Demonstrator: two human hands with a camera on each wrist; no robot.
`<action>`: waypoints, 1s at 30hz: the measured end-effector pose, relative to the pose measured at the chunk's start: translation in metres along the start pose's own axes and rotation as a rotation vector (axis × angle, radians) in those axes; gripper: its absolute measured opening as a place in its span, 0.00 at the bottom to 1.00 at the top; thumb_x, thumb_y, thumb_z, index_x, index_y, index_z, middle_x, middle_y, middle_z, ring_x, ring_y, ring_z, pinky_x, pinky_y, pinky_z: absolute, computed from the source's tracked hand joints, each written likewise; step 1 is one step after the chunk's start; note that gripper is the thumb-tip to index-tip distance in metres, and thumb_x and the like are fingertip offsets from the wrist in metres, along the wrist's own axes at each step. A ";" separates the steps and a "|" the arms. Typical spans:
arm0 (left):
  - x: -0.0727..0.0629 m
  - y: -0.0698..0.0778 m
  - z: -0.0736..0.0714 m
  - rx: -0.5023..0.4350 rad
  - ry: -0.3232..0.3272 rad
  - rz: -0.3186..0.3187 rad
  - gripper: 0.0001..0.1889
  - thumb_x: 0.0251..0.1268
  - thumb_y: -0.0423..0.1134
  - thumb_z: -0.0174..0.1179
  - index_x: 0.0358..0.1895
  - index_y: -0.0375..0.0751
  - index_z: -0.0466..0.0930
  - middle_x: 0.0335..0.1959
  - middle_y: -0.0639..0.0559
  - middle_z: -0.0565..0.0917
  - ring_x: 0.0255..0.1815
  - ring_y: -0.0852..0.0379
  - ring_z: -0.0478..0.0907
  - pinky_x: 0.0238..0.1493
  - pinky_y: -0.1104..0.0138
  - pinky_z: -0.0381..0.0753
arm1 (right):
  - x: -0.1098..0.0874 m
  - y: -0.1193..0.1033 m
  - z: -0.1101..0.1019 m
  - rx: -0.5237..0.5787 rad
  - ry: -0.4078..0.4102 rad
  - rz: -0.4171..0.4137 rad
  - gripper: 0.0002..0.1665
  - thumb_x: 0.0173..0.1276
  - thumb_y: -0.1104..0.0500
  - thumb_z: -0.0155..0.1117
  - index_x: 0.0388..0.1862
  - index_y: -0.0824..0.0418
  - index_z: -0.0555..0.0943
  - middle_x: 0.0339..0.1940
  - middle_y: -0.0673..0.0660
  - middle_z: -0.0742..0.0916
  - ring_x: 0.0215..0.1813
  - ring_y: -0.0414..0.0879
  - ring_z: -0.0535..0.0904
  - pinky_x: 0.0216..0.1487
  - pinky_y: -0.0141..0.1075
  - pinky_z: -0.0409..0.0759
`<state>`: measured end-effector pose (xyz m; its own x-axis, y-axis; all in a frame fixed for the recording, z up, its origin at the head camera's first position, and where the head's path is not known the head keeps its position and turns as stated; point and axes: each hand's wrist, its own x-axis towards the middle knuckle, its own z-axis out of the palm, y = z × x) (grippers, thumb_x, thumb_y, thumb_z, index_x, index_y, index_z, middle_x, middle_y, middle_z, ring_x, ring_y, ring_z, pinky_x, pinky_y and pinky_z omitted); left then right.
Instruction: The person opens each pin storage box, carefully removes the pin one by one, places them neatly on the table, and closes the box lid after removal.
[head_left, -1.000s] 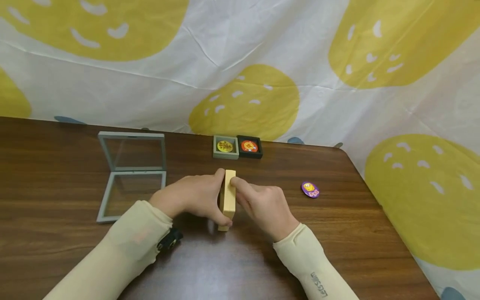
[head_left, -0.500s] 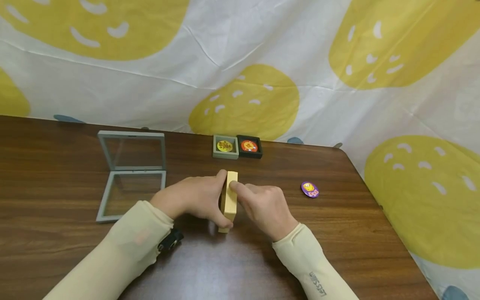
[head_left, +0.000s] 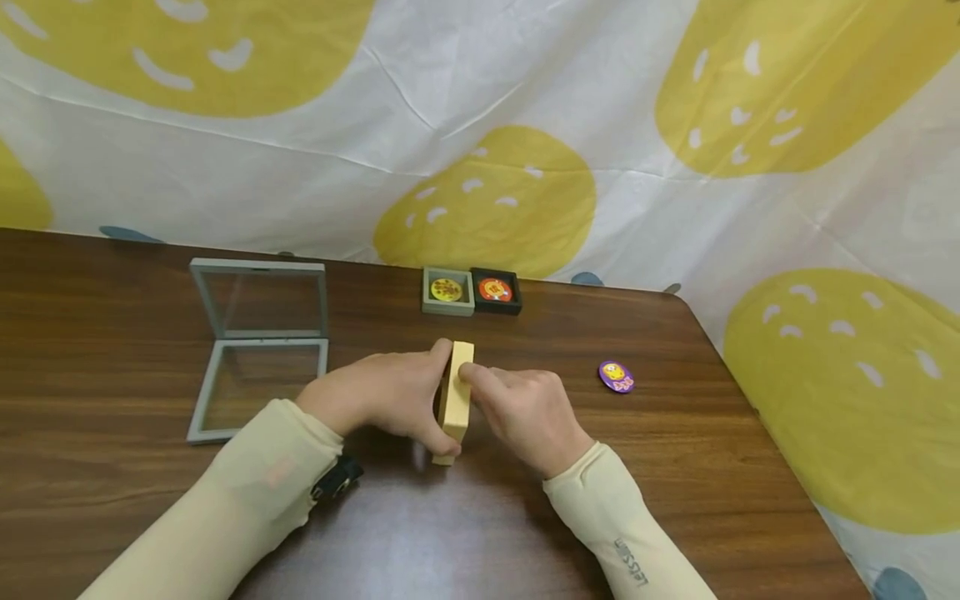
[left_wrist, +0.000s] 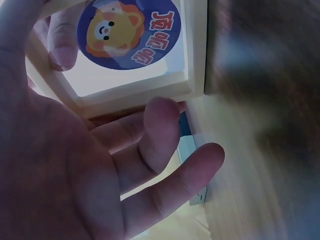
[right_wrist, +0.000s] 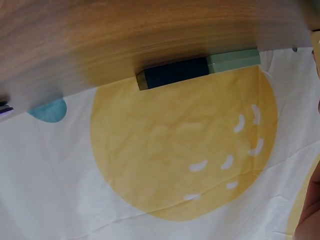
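Note:
A cream square frame case (head_left: 457,400) stands on its edge on the brown table (head_left: 112,350), held between both hands. My left hand (head_left: 386,396) grips its left side, index finger on the top corner and thumb at the near bottom. My right hand (head_left: 521,410) pinches its right side with curled fingers. In the left wrist view the cream case (left_wrist: 165,87) shows a clear window with a round blue lion badge (left_wrist: 129,31) inside, and the left fingers (left_wrist: 160,125) lie along its rim. The right wrist view shows only a sliver of the right hand (right_wrist: 311,215).
A large grey frame case (head_left: 258,346) lies open at the left. At the back stand a small grey case with a yellow badge (head_left: 447,292) and a black case with an orange badge (head_left: 495,291). A purple badge (head_left: 617,376) lies loose at the right, near the table's rounded corner (head_left: 675,300).
Both hands keep their hold and the cream case stays on its edge in the same spot. The view has shifted very slightly.

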<state>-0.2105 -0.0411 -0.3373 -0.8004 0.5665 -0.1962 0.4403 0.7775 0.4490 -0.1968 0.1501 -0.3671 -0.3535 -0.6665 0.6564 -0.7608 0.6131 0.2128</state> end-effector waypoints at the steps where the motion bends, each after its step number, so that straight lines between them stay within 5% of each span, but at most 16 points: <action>1: 0.000 0.000 0.000 -0.003 -0.003 0.001 0.42 0.32 0.61 0.72 0.48 0.43 0.60 0.32 0.55 0.77 0.29 0.57 0.75 0.34 0.64 0.74 | 0.000 0.000 0.000 0.006 0.011 -0.008 0.06 0.70 0.60 0.52 0.40 0.56 0.77 0.12 0.44 0.77 0.12 0.34 0.66 0.14 0.28 0.66; 9: -0.002 0.002 -0.001 -0.024 -0.025 -0.003 0.42 0.33 0.61 0.73 0.49 0.44 0.60 0.32 0.55 0.76 0.29 0.57 0.75 0.31 0.65 0.72 | 0.001 0.001 -0.002 0.051 0.083 -0.096 0.12 0.71 0.63 0.46 0.33 0.57 0.77 0.09 0.44 0.72 0.13 0.33 0.59 0.14 0.26 0.59; 15: -0.003 0.001 0.000 -0.026 -0.021 0.005 0.42 0.32 0.60 0.73 0.48 0.43 0.60 0.32 0.55 0.77 0.28 0.57 0.75 0.31 0.65 0.73 | 0.002 0.000 -0.001 0.076 0.104 -0.067 0.12 0.74 0.59 0.49 0.34 0.57 0.80 0.10 0.44 0.73 0.12 0.34 0.60 0.14 0.27 0.61; 20: -0.002 0.000 -0.002 -0.039 -0.022 0.018 0.42 0.31 0.60 0.73 0.48 0.43 0.60 0.32 0.54 0.77 0.29 0.57 0.75 0.33 0.65 0.74 | 0.003 0.001 0.000 0.033 0.125 -0.079 0.07 0.67 0.62 0.56 0.34 0.54 0.81 0.10 0.45 0.70 0.13 0.36 0.55 0.14 0.28 0.56; 25: -0.002 -0.001 -0.003 -0.025 -0.024 0.008 0.43 0.30 0.62 0.74 0.48 0.44 0.61 0.33 0.54 0.78 0.31 0.57 0.76 0.35 0.63 0.74 | 0.003 0.001 0.001 -0.006 0.105 -0.093 0.13 0.59 0.69 0.54 0.35 0.54 0.80 0.10 0.46 0.69 0.14 0.36 0.53 0.14 0.28 0.54; 30: -0.001 0.000 -0.003 -0.005 -0.042 0.017 0.44 0.29 0.64 0.73 0.48 0.46 0.61 0.33 0.55 0.78 0.31 0.57 0.76 0.35 0.63 0.74 | -0.001 0.002 0.001 -0.016 0.105 -0.133 0.11 0.67 0.67 0.49 0.34 0.55 0.78 0.10 0.45 0.69 0.13 0.35 0.54 0.14 0.27 0.55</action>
<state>-0.2113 -0.0422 -0.3345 -0.7748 0.5907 -0.2253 0.4515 0.7665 0.4567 -0.1988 0.1519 -0.3681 -0.1907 -0.6946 0.6937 -0.7882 0.5295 0.3136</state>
